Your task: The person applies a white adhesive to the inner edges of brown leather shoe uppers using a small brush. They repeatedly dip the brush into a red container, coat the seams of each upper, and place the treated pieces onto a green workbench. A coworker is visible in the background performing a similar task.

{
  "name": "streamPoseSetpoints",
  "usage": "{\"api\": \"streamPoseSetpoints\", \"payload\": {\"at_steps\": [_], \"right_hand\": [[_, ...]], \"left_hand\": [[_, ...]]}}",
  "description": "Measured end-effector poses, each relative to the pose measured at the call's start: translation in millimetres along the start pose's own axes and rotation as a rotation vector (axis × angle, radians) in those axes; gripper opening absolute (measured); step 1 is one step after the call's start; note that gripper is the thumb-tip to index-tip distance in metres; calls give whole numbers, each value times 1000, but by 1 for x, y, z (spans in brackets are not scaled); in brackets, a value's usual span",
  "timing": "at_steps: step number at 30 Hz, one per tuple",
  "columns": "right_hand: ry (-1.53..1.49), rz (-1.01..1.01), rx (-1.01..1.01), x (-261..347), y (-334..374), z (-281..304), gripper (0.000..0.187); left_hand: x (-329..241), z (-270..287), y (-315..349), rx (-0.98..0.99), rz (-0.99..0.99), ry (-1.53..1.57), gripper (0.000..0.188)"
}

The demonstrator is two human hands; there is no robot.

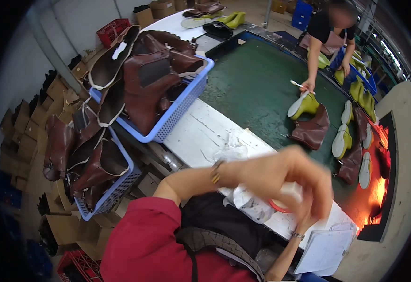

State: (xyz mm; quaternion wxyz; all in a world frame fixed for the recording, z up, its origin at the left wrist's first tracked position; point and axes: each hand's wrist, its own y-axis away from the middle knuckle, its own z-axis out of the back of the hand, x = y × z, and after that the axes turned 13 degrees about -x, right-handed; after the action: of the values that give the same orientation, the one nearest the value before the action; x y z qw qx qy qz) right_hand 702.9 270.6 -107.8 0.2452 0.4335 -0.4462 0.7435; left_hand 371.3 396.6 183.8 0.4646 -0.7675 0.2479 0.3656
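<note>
My left hand point(285, 176) arches over the near edge of the white worktop, its fingers bent and smeared by motion. Just beyond and below it is my right hand point(308, 207), partly covered by the left. A small whitish thing point(291, 193) shows between them, beside a red rim point(278, 207); whether either hand grips it is unclear. Crumpled white plastic point(252, 207) lies on the worktop close to my hands. To their right is a stack of white papers point(325, 249) on a board.
Blue baskets point(168, 124) point(104, 199) of brown boot uppers stand at left. Across a green conveyor belt point(257, 80), a co-worker point(332, 37) holds a white-handled brush point(297, 84) at a green-soled brown boot point(311, 124). More boots point(351, 141) lie near a glowing orange oven opening point(376, 197).
</note>
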Motion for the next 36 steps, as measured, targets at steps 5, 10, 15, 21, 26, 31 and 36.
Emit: {"api": "streamPoseSetpoints", "payload": {"at_steps": [5, 10, 15, 21, 26, 31, 36], "right_hand": [[-123, -157, -21, 8, 6, -3, 46], [22, -60, 38, 7, -2, -5, 47], [-26, -192, 81, -42, -10, 18, 39], [34, -208, 26, -36, -6, 11, 48], [50, -163, 41, -27, -5, 7, 49], [11, -181, 73, -45, -7, 5, 51], [16, -282, 56, -42, -9, 10, 48]], "left_hand": [[-31, -57, 54, -96, -341, 220, 11], [-43, -50, 74, -148, -561, 19, 15], [-76, -45, 82, -28, -465, -192, 17], [-130, -30, 175, -796, -134, -1041, 23], [-233, -7, 292, -1810, -12, -2540, 54], [-288, 4, 379, -2106, 790, -2571, 66], [-213, 22, 273, -1571, -85, -2108, 62]]}}
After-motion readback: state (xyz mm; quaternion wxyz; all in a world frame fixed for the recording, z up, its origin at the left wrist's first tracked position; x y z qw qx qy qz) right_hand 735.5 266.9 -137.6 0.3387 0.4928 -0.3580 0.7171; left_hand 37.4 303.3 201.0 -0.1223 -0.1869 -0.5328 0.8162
